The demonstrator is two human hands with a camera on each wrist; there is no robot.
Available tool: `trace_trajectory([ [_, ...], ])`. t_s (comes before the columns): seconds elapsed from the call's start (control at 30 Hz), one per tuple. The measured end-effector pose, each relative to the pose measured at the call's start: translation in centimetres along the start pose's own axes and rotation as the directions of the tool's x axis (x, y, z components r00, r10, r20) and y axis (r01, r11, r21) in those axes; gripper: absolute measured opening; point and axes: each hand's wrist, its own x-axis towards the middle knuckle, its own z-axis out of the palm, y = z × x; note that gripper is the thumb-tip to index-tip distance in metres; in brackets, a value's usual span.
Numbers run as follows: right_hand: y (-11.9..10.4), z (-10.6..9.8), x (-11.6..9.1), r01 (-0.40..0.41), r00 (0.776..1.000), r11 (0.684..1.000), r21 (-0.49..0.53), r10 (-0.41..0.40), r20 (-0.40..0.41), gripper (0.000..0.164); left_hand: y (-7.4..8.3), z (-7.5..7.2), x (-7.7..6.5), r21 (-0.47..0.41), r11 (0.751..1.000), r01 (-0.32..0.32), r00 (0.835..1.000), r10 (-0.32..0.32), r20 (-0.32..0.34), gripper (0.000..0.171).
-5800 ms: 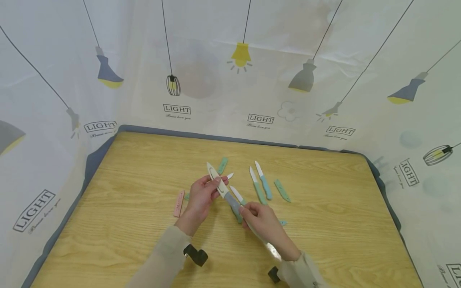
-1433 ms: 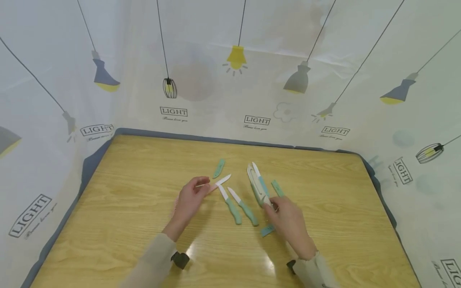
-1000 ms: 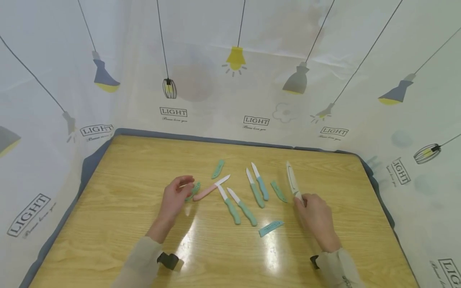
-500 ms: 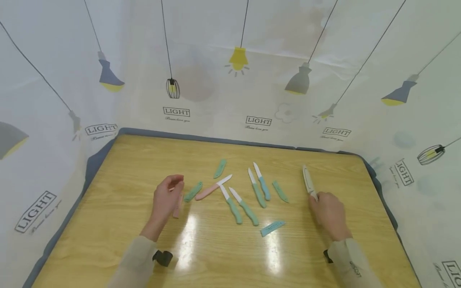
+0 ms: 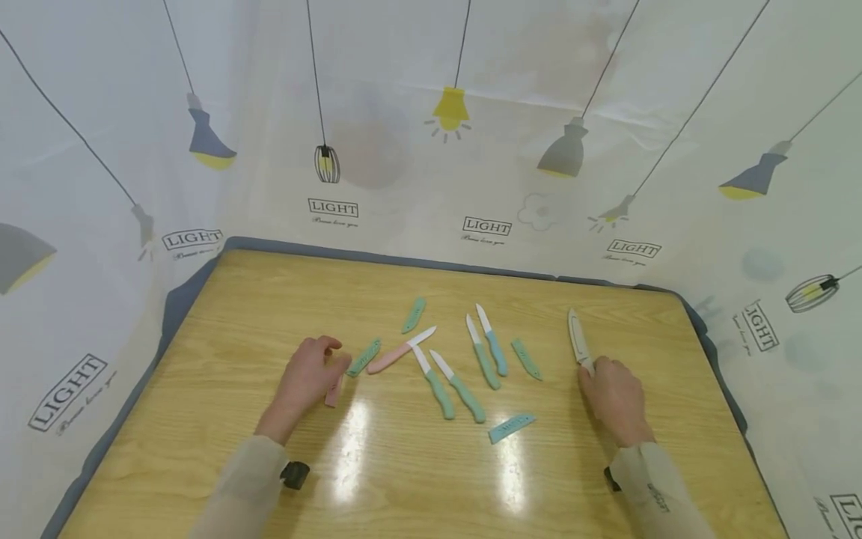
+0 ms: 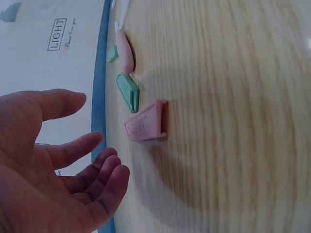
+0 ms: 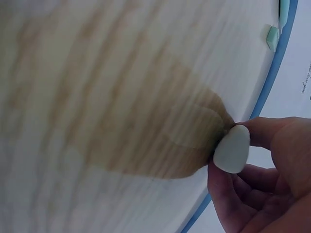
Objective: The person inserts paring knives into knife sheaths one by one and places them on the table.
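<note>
My right hand [image 5: 614, 397] pinches the pale handle [image 7: 232, 149] of a knife whose blade is covered by a cream sheath [image 5: 578, 340]; it lies low over the right part of the table, pointing away. My left hand [image 5: 308, 376] hovers, fingers loosely bent and holding nothing, beside a pink blade sheath [image 6: 146, 124]. Just past that are a green sheath [image 5: 364, 358] and a pink-handled knife [image 5: 390, 358] with a bare white blade. Two green-handled knives lie in the middle, one [image 5: 439, 393] left of the other [image 5: 465, 395].
Another green knife [image 5: 488, 367] and a blue knife [image 5: 496, 352] lie side by side right of centre. Green sheaths rest at the back [image 5: 414, 316] and right [image 5: 527, 359]; a blue sheath [image 5: 512, 428] is nearer. Printed sheeting [image 5: 397, 187] surrounds the wooden table.
Both hands held the sheathed knife earlier; my right hand then carried it rightward and lowered it. My left hand left it, passed the pink knife and drew left to the pink sheath.
</note>
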Motion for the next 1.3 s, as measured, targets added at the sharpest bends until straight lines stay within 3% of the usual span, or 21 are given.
trace_trajectory([
  [0.27,0.2,0.1,0.1,-0.045,0.998,0.999,0.02,0.044,0.035,0.035,0.1,-0.2,-0.1,0.098,0.995,-0.002,0.999,-0.003,0.053,0.051],
  [0.43,0.3,0.0,0.0,-0.092,0.992,0.996,0.021,0.089,0.087,0.045,-0.2,0.0,-0.2,0.157,0.987,-0.023,0.996,0.009,0.089,0.053],
  [0.6,0.6,-0.1,-0.5,-0.093,0.993,0.995,0.028,0.091,0.076,0.058,-0.6,0.4,-0.3,0.172,0.985,-0.02,0.993,0.0,0.114,0.056],
  [0.77,0.7,-0.5,-1.1,-0.133,0.987,0.991,0.032,0.13,0.09,0.067,-0.9,0.4,-0.3,0.188,0.982,-0.029,0.994,0.008,0.111,0.051],
  [0.93,0.5,-1.0,-1.4,-0.175,0.98,0.984,0.041,0.17,0.099,0.066,-1.0,0.3,-0.2,0.192,0.981,-0.026,0.994,0.005,0.111,0.041],
  [1.3,-0.1,-1.5,-1.7,-0.144,0.99,0.987,0.067,0.143,0.019,0.063,-1.2,0.3,0.3,0.232,0.973,-0.015,0.996,-0.005,0.086,0.031],
])
